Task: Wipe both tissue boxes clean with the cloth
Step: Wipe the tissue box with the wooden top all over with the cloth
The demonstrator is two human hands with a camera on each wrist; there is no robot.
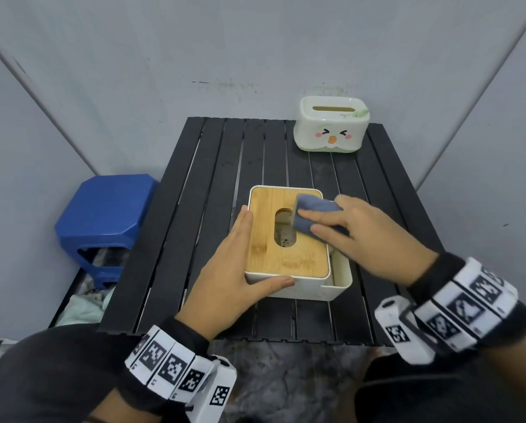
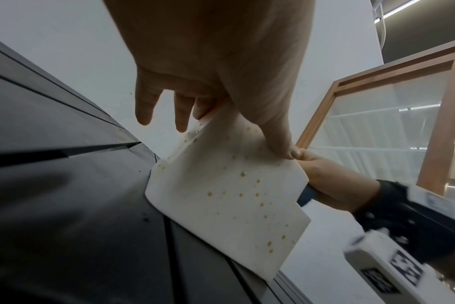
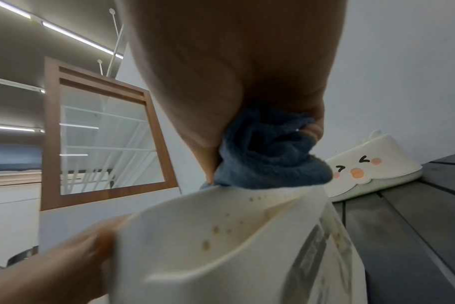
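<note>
Stool [image 1: 106, 222], blue plastic, sits low off the table's left edge, with pale cloth heaped on the floor below it (too crumpled to identify). Far back right, the duck-face tissue box [image 1: 332, 125] stands well apart from your hands, nothing blocking it. The black slatted table [image 1: 194, 209] is smudged and backs against plain grey walls. At its centre is the bamboo-lid tissue box [image 1: 286, 239], its white side speckled with brownish spots. Your left hand [image 1: 237, 267] steadies it, fingers straight along the left edge, thumb flat against the near wall. Your right hand [image 1: 359, 236] presses the folded blue cloth [image 1: 313, 215] onto the lid beside the oval slot, fingers extended over it, thumb tucked under the bunched cloth.
</note>
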